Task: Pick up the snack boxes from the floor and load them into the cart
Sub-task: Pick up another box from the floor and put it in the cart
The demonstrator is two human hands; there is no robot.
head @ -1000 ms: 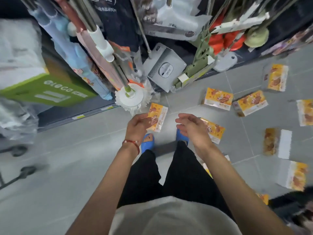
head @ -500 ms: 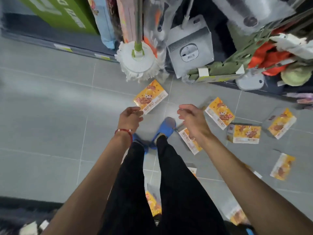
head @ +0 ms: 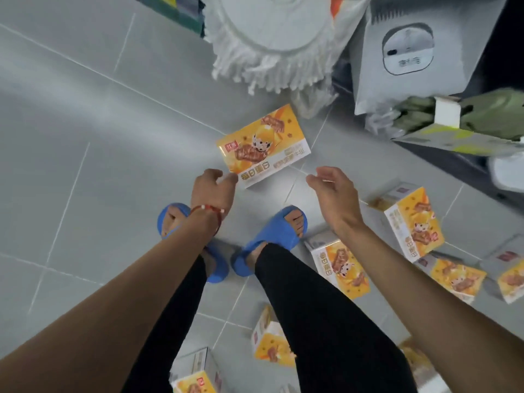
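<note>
Box [head: 262,146] up front is printed orange-yellow with a white strip, a cartoon cow and brown bars. It's laid flat, face up and a bit skewed, on the grey tiled floor [head: 113,165]. It's found just ahead of the blue slippers [head: 283,231], with the white fringe of a mop [head: 272,38] crowded close behind it and a grey dustpan [head: 405,61] off to the right of that. More boxes [head: 414,222] of the same kind are strewn to the right and around the legs, some tipped on edge. Left hand [head: 212,191] is placed at the box's near-left corner, grip narrow, fingers loosely curled, nothing held. Whether the corner is actually touched can't be told. Right hand [head: 334,194] is held out just right of the box, grip wide, fingers relaxed, apart from it.
</note>
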